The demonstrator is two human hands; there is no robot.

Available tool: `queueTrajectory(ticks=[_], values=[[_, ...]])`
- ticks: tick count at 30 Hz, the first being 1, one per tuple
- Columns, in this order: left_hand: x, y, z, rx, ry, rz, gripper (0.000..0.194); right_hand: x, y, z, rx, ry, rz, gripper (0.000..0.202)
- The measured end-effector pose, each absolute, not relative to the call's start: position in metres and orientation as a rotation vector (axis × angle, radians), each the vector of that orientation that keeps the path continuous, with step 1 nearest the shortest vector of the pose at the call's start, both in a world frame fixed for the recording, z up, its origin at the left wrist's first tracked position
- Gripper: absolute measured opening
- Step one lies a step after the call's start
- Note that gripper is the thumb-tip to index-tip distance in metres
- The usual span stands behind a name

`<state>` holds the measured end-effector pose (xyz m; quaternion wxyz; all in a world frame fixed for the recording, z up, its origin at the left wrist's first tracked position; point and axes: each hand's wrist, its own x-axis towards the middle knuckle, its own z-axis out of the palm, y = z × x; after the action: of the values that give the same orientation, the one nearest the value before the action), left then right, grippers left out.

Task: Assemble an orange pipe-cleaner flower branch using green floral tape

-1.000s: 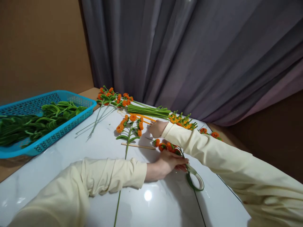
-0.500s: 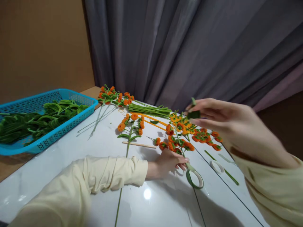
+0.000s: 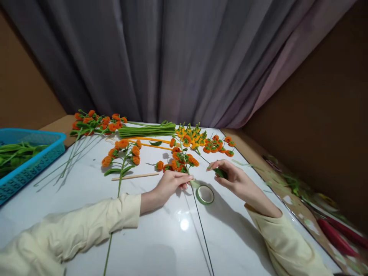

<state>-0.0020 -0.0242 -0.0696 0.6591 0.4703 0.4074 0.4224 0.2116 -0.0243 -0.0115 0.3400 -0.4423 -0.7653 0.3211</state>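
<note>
My left hand [image 3: 168, 188] pinches the stem of a flower spray [image 3: 184, 158] with fuzzy orange blooms, just below its flowers. A roll of green tape [image 3: 205, 194] hangs from that stem by a short pale strip, close to my left fingertips. To its right, my right hand [image 3: 237, 180] holds a dark green leaf [image 3: 220, 173] between thumb and fingers, apart from the stem. Left of my hands lies another orange spray [image 3: 123, 153] with two leaves low on its stem. A thin wooden stick [image 3: 135, 176] rests across that stem.
A blue basket [image 3: 54, 142] of green leaves stands at the left edge. Behind my hands lie green stems [image 3: 147, 130], yellow buds [image 3: 192, 135], loose orange flowers [image 3: 215, 144] and a single leaf [image 3: 155, 143]. Red-handled tools [image 3: 337, 237] and scraps lie at the right.
My right hand has come down with the leaf, closer to the stem and my left hand. The view has swung right, showing the tools there. My left hand keeps its pinch on the stem.
</note>
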Motion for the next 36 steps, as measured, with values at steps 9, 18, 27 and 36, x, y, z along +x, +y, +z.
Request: queueTrajectory(ticks=[9, 18, 27, 36], values=[[-0.001, -0.023, -0.066, 1.16, 1.0, 0.907, 0.025, 0.207, -0.021, -0.039, -1.132, -2.153, 0.579, 0.013], [-0.002, -0.023, -0.064, 1.185, 1.005, 0.88, 0.022, 0.208, -0.015, -0.042, -0.969, -2.359, 0.265, 0.04], [-0.002, -0.02, -0.066, 1.178, 1.0, 0.878, 0.02, 0.2, -0.012, -0.059, -1.125, -2.245, 0.417, 0.032], [-0.001, -0.022, -0.063, 1.179, 1.0, 0.862, 0.021, 0.195, -0.011, -0.057, -0.971, -2.199, 0.154, 0.02]])
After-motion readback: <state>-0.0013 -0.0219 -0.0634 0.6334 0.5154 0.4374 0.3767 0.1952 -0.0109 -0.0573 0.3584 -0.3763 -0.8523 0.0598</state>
